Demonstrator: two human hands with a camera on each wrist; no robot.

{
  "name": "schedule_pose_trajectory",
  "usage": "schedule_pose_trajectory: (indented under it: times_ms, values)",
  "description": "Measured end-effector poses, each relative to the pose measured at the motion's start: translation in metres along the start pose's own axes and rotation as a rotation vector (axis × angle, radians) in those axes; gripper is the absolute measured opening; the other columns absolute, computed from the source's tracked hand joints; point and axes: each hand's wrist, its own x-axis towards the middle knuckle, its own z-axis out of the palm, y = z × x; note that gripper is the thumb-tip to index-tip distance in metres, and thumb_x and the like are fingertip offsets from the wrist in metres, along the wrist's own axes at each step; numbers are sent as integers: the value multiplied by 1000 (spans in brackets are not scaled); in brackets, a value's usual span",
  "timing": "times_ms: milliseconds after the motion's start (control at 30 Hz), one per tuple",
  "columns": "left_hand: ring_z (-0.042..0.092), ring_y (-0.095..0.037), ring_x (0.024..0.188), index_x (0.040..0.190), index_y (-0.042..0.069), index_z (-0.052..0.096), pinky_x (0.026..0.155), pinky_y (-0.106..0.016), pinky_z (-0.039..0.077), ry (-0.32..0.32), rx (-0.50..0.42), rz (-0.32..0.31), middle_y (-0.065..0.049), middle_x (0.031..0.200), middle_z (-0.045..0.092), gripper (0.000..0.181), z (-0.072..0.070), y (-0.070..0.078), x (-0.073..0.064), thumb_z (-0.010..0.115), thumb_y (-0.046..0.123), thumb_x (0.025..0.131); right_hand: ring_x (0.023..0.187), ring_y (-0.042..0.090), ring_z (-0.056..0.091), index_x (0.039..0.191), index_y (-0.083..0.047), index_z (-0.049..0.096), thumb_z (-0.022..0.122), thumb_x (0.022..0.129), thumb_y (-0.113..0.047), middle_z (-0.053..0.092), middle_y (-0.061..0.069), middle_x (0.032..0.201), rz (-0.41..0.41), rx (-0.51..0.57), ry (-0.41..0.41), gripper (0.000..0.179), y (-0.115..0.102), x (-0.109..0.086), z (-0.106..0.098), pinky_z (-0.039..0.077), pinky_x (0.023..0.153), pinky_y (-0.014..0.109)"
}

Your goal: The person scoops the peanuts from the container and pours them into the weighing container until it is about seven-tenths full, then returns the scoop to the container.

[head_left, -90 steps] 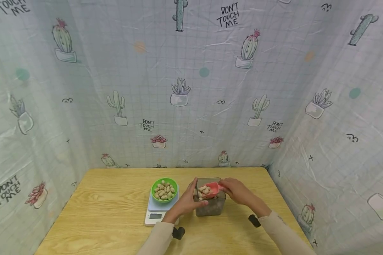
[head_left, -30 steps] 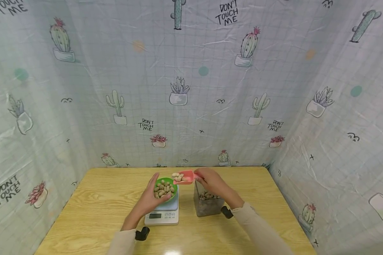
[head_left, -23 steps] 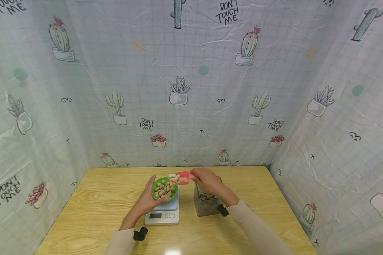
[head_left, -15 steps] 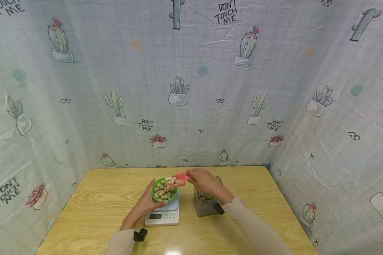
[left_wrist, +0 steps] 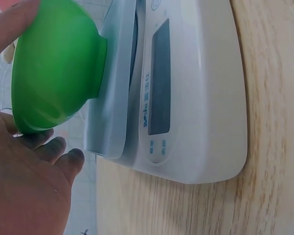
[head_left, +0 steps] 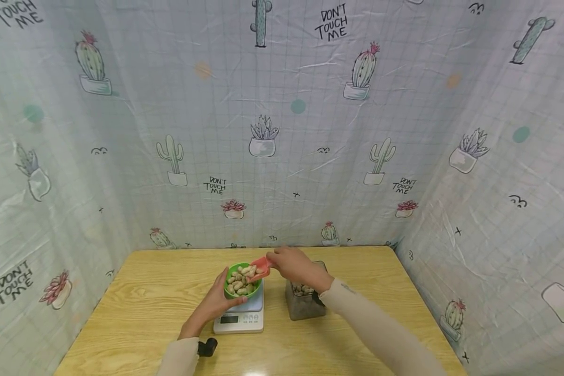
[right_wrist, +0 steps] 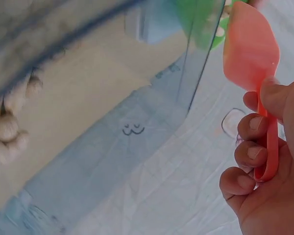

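A green bowl (head_left: 227, 291) of unshelled peanuts (head_left: 238, 285) sits on the platform of a white kitchen scale (head_left: 238, 322). My left hand (head_left: 215, 298) holds the bowl from its left and near side; in the left wrist view the thumb lies on one side and the fingers on the other. With curled fingers my right hand (head_left: 291, 263) grips the handle of a pink scoop (right_wrist: 252, 46). The scoop tilts over the bowl's right rim with several peanuts at its mouth. The right forearm partly hides a clear container (head_left: 305, 309) with more peanuts.
The scale's dark display (left_wrist: 160, 78) faces the near side, with buttons beside it. All this stands on a wooden table (head_left: 160, 292). A cactus-print curtain (head_left: 291, 172) hangs behind the table and along both sides.
My left hand has gone from the container to the bowl. The right hand has carried the scoop of peanuts left, out of the container, and tipped it over the bowl.
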Motion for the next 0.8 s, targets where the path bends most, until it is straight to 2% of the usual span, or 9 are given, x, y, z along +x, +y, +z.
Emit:
schedule_pose_trajectory:
  times_ms: [200, 400, 567, 667, 800]
  values:
    - [19, -50, 147, 159, 5, 4, 111, -67, 28, -4, -15, -2, -25, 163, 9, 116, 0, -1, 1, 78, 48, 80, 64, 10, 46, 110, -24, 64, 52, 102, -33, 60, -4, 85, -50, -118, -5, 17, -5, 7, -8, 32, 51, 24]
    - [19, -50, 146, 158, 5, 4, 110, -67, 28, -4, -8, 1, -27, 162, 9, 116, 1, -1, 1, 78, 49, 81, 77, 13, 61, 110, -23, 66, 56, 100, -30, 66, -2, 92, -68, -196, 41, 16, -4, 8, -18, 47, 57, 27]
    - [17, -50, 147, 158, 4, 2, 112, -67, 27, 0, 3, -2, -26, 163, 5, 118, -1, 2, -2, 78, 48, 80, 83, 16, 64, 108, -20, 66, 57, 99, -30, 67, -1, 93, -53, -146, 77, 16, 3, 1, -21, 53, 65, 30]
    - [15, -50, 147, 159, 5, 0, 112, -68, 25, 11, 20, 10, -25, 164, 3, 117, -5, 7, -5, 77, 48, 81, 79, 15, 61, 107, -20, 64, 57, 99, -32, 65, -2, 89, -42, -109, 111, 17, 11, -7, -22, 49, 62, 29]
    - [17, -51, 146, 159, 9, 0, 111, -69, 25, 33, 53, 65, -23, 164, 4, 109, -11, 19, -7, 71, 47, 86, 71, 13, 55, 108, -20, 63, 59, 99, -30, 60, -3, 84, -6, -32, 150, 14, 23, -22, -27, 41, 57, 26]
